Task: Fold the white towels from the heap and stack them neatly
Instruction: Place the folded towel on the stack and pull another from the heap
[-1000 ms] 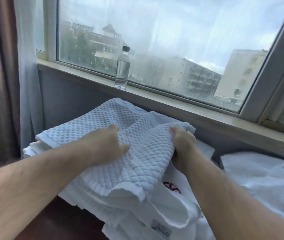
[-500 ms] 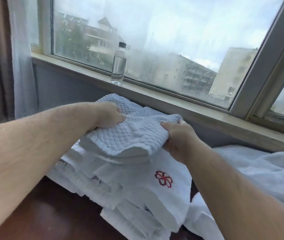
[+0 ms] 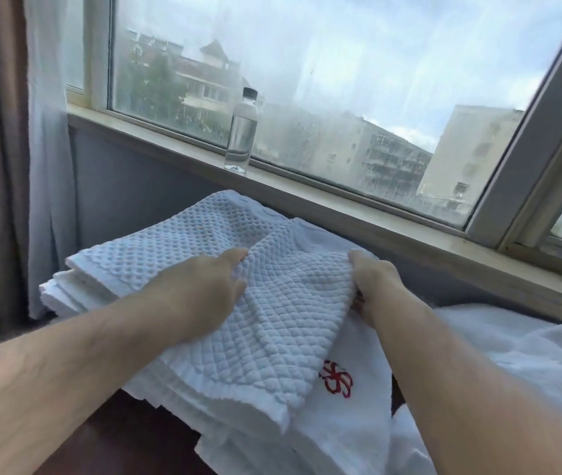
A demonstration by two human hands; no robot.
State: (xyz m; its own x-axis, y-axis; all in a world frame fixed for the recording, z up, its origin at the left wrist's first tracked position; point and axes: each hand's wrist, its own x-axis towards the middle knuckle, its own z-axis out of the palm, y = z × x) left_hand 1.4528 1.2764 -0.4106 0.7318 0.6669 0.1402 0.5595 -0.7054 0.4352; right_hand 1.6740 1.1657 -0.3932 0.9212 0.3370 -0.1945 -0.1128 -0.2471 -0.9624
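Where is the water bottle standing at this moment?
The water bottle stands upright on the windowsill, upper centre in the head view, behind the waffle towel.

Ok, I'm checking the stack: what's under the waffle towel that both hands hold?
Under the waffle towel lies a smooth white towel with a red emblem, and more folded towel edges show at the left. How many lie beneath is covered.
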